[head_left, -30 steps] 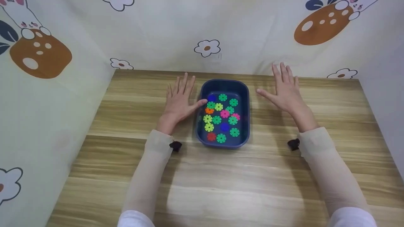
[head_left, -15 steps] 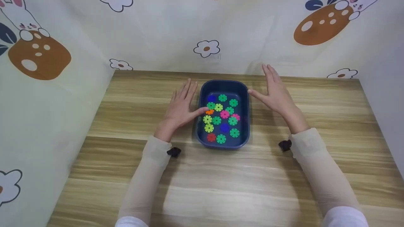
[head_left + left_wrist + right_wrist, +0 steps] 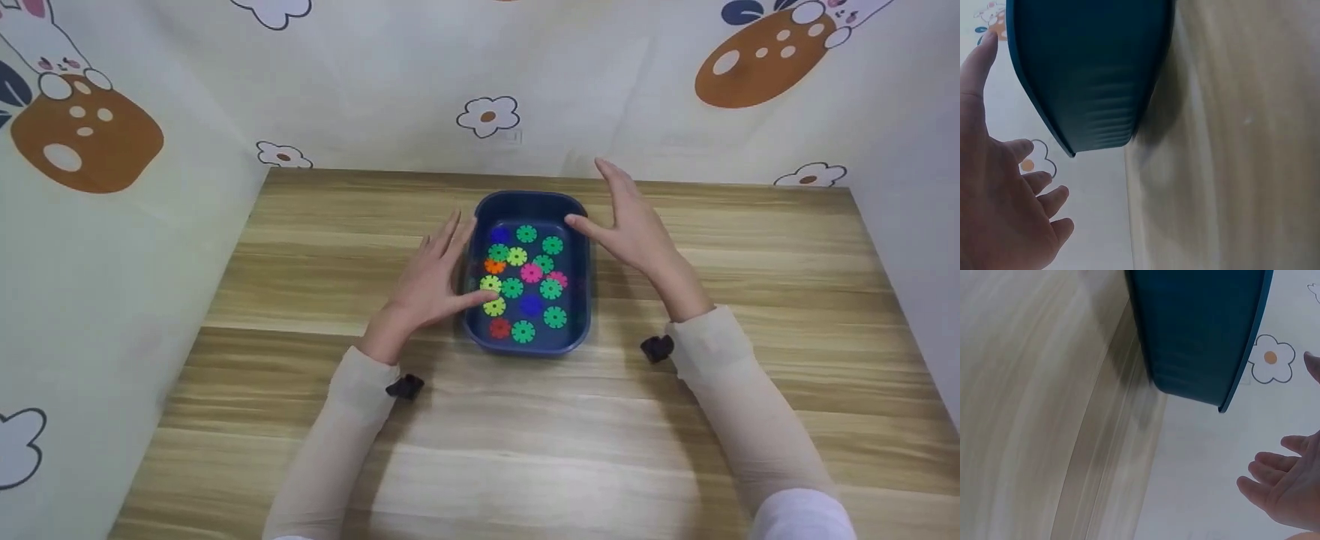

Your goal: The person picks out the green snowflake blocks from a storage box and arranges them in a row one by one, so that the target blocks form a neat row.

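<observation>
A dark blue plastic tub (image 3: 529,347) stands on the wooden table, with several flat notched discs lying in it, such as a green disc (image 3: 555,317), a pink disc (image 3: 531,273) and a red disc (image 3: 499,328). To its left is my left hand (image 3: 427,281), fingers extended and thumb reaching over the tub's left side. My right hand (image 3: 637,232) is at the far right corner, its thumb over the rim and its fingers straight. Both wrist views show the tub's outer wall (image 3: 1095,73) apart from the palms. Neither hand grips anything.
The wooden table (image 3: 487,450) ends at the back against a patterned cloth (image 3: 375,90) with flowers and rabbits. More cloth hangs along the left side. Small black cameras sit at the left wrist (image 3: 406,387) and the right wrist (image 3: 657,349).
My right hand has moved left, bringing its thumb over the tub's rim. My left hand has come nearer to me, its thumb sliding along above the tub's left side. The tub stays put.
</observation>
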Demonstrator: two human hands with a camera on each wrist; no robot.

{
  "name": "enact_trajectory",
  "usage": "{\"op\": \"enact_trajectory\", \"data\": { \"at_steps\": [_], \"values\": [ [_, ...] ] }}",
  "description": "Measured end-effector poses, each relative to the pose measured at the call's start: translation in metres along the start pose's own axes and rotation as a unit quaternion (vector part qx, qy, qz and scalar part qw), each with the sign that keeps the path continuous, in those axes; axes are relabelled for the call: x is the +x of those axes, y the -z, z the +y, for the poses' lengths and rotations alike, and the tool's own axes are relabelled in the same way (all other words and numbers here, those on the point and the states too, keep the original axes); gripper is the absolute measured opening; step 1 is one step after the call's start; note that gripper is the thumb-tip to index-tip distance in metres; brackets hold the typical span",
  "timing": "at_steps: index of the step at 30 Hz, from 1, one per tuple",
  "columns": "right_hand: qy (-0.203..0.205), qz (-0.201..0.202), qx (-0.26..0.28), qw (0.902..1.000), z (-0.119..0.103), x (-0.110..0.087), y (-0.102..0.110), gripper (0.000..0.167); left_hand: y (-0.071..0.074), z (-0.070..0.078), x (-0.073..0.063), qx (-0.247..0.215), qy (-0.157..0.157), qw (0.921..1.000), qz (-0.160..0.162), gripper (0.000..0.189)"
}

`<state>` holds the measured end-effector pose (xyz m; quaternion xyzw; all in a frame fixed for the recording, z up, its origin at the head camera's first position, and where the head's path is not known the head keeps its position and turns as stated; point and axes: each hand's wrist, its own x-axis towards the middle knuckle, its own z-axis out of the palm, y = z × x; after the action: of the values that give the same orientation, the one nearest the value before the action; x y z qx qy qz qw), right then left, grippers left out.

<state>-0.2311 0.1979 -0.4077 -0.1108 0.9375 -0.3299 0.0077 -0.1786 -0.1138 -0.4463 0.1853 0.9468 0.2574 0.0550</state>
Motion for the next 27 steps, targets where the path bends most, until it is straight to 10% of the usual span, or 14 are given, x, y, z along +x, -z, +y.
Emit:
{"op": "enact_trajectory", "data": {
  "at_steps": [27],
  "values": [
    [0.042, -0.043, 0.135, 0.989, -0.04, -0.004, -0.04, 0.08, -0.024, 0.001, -0.034, -0.182, -0.005, 0.982, -0.049, 0.13]
  ]
}}
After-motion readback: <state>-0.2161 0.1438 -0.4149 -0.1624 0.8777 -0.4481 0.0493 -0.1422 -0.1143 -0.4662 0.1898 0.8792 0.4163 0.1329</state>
